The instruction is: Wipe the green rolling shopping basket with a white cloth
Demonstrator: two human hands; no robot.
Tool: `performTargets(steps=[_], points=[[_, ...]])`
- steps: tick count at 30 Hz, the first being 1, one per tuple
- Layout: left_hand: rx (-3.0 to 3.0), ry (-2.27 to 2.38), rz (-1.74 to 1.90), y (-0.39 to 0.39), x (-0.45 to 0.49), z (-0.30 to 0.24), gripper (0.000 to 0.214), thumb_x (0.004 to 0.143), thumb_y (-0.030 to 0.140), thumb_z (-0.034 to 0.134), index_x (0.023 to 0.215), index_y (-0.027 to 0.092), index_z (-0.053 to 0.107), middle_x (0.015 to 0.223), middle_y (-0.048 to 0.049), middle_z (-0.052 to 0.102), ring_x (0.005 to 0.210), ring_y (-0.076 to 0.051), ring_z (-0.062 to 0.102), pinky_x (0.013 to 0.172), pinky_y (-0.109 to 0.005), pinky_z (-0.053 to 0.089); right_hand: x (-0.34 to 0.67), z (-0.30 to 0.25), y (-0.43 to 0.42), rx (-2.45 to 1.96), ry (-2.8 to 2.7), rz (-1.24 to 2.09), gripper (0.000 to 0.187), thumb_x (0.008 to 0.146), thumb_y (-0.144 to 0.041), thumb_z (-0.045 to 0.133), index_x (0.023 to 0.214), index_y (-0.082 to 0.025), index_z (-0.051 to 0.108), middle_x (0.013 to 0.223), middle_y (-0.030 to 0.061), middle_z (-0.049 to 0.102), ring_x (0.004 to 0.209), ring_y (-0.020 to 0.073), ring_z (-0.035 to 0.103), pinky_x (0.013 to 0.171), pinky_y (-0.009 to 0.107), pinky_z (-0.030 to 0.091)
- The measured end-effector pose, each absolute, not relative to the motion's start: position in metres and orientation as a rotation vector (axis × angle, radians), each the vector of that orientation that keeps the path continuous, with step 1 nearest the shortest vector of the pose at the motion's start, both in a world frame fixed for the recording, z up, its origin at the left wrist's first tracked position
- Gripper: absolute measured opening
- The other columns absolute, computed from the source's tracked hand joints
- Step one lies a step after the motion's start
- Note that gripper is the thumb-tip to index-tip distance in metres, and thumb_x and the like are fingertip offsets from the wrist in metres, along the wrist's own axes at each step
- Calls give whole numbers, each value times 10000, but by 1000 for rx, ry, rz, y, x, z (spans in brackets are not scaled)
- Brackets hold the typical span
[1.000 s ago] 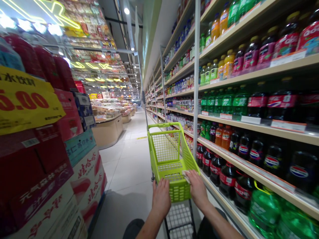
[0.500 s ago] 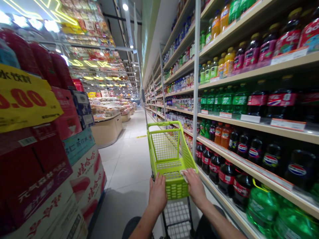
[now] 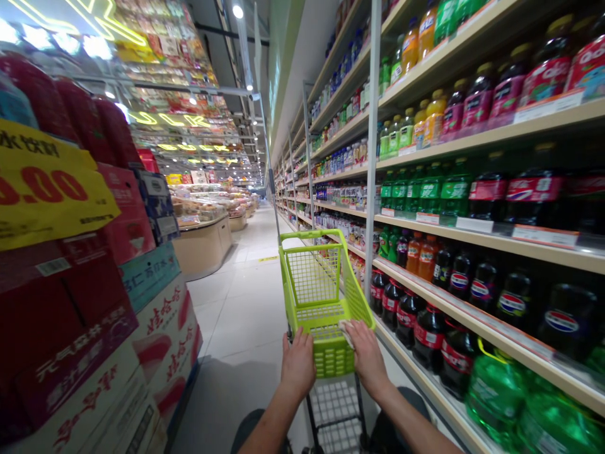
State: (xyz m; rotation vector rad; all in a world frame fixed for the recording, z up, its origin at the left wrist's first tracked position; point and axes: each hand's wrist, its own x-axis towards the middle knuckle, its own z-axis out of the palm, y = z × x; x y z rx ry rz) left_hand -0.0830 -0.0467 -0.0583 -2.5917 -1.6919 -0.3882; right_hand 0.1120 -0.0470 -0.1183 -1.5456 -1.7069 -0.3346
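A lime-green shopping cart (image 3: 316,313) stands in front of me, its basket bare inside. My left hand (image 3: 299,360) grips the near left corner of the basket, fingers over the rim and thumb out at the side. At the near right part of the rim, my right hand (image 3: 367,352) presses a crumpled white cloth (image 3: 347,331) against the green plastic. Its fingers cover most of the cloth. Below the basket, the cart's dark lower rack (image 3: 334,403) shows between my knees.
Close on the right, shelves (image 3: 454,236) hold rows of soft-drink bottles. Stacked drink cartons (image 3: 163,340) with a yellow price sign (image 3: 47,189) rise on the left. A pale tiled aisle (image 3: 246,302) runs ahead past rounded display counters (image 3: 205,249).
My right hand has slid slightly left along the rim with the cloth. My left hand stays at the near left corner, and the cart has hardly moved.
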Motion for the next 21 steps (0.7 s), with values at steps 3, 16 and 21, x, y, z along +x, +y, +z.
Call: performTargets(steps=[3,16,21], points=[[-2595,-1730,-386,-50,-80,-59,506,694,131,347,1186,172,454,1254,-68,504,1300,-203,242,1066,-510,101,112,-128,-45,-1499,-1707,-357,547,736,-7,326,1211,-205,511,1266,70,504,1246,233,349,987,477,324],[-2718,-1627,-243,-81,-23,-34,417,709,183,381,1102,141,515,1122,-102,571,1124,-237,431,1067,-478,117,181,-119,-23,-1505,-1785,-246,536,686,-14,365,1159,-175,559,1249,104,518,1238,218,368,991,459,342],[-2873,-1400,-268,-76,-25,-33,500,703,238,405,1193,159,463,1231,-94,521,1211,-232,363,1079,-482,67,188,-95,-26,-1647,-1759,-149,546,648,32,342,1061,-188,623,1199,90,561,1199,202,422,1000,437,336]])
